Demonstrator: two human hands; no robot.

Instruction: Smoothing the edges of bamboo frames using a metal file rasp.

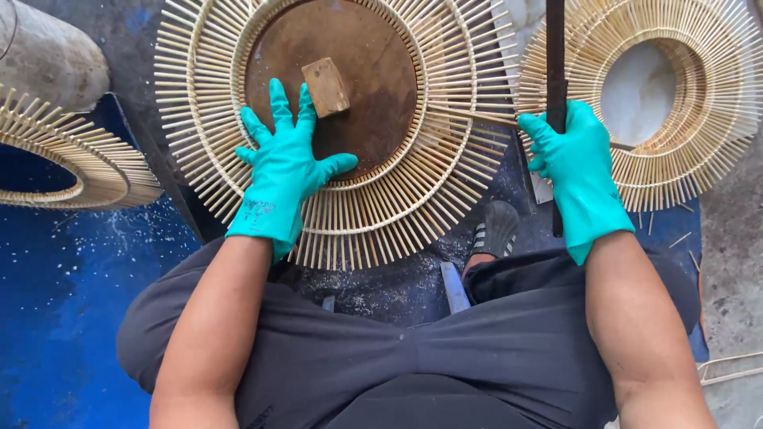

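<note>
Dusty grey floor with blue tarp (63, 302) underneath. Round sunburst frame of pale bamboo sticks (373, 214) lies flat ahead of the knees; left hand (282, 171) in teal glove presses it, fingers spread flat, fingertips (276, 89) just beside small wooden block (326, 86). Right hand (576, 171) fingers wrapped around dark metal bar (555, 48) at frame's right edge. Second bamboo frame (699, 151) just right.

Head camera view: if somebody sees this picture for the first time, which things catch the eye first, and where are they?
First come the two turquoise gloves: the left hand lies flat on a round sunburst frame of thin wooden sticks at top centre, beside a small wooden block on its brown disc. The right hand grips a dark flat bar at the frame's right edge. A second stick frame lies at top right, on a blue sheet.
</note>
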